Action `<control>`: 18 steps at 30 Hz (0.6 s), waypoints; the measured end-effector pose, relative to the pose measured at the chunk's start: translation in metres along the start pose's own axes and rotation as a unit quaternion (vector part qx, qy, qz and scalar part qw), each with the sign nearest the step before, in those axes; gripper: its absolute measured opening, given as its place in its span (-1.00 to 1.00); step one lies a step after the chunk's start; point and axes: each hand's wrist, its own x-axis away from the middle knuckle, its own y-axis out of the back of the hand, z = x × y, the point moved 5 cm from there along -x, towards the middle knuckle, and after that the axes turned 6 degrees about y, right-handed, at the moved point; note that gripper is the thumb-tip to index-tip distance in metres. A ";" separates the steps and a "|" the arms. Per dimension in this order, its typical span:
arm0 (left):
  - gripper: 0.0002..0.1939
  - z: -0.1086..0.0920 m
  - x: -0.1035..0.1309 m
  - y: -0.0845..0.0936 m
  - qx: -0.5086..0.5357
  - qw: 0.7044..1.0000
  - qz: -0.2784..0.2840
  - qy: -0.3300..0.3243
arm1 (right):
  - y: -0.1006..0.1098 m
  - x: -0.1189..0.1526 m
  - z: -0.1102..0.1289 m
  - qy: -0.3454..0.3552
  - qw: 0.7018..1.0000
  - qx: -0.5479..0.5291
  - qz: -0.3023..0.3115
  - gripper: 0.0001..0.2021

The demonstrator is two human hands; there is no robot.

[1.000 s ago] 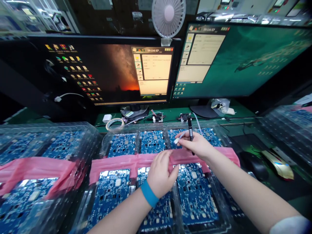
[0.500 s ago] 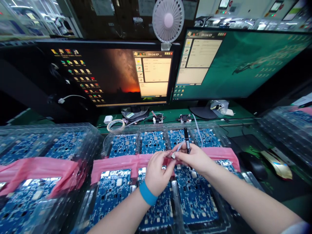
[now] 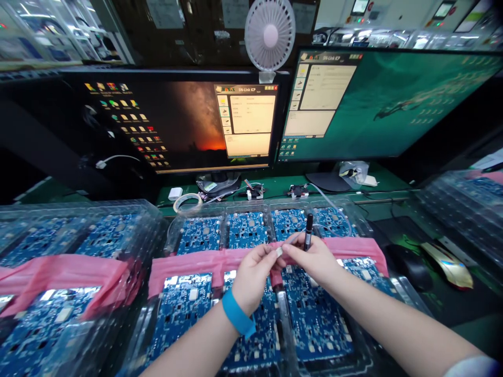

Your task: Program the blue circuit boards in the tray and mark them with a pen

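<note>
My right hand (image 3: 314, 260) grips a black marker pen (image 3: 308, 231) that stands upright, and its fingertips also pinch a small white plug (image 3: 279, 252) on a thin clear cable (image 3: 334, 205). My left hand (image 3: 252, 277), with a blue wristband (image 3: 237, 313), meets it fingertip to fingertip on the same plug. Both hands hover over a clear plastic tray (image 3: 367, 357) of blue circuit boards (image 3: 315, 314), just above the pink sheet (image 3: 196, 262) lying across its middle.
A second tray of blue boards (image 3: 43, 314) with pink sheet sits at left, more stacked trays (image 3: 463, 209) at right. Two monitors (image 3: 181, 120) stand behind, a small fan (image 3: 270, 32) between them. A mouse (image 3: 408, 269), a gold object (image 3: 450, 257) and a tape roll (image 3: 187, 201) lie on the green bench.
My left hand lifted off the boards and came up to meet my right hand at the white plug. My right hand drew back toward me with the pen.
</note>
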 end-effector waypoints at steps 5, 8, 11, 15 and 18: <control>-0.80 0.007 0.000 -0.008 0.163 0.980 0.088 0.077 | -0.003 0.003 0.000 0.037 0.998 -0.032 0.041 -0.84; -0.80 0.008 0.001 -0.010 0.161 0.977 0.115 0.084 | -0.012 0.006 0.000 0.029 0.988 -0.093 0.119 -0.86; -0.80 0.010 0.001 -0.009 0.141 0.981 0.106 0.085 | -0.018 0.009 0.004 0.025 0.987 -0.082 0.136 -0.86; -0.80 0.010 -0.001 -0.006 0.119 0.986 0.088 0.073 | -0.008 0.004 0.017 0.078 0.993 0.040 0.081 -0.87; -0.81 0.009 -0.002 -0.004 0.080 0.993 0.074 0.045 | 0.021 -0.015 0.021 0.103 0.980 0.170 -0.014 -0.86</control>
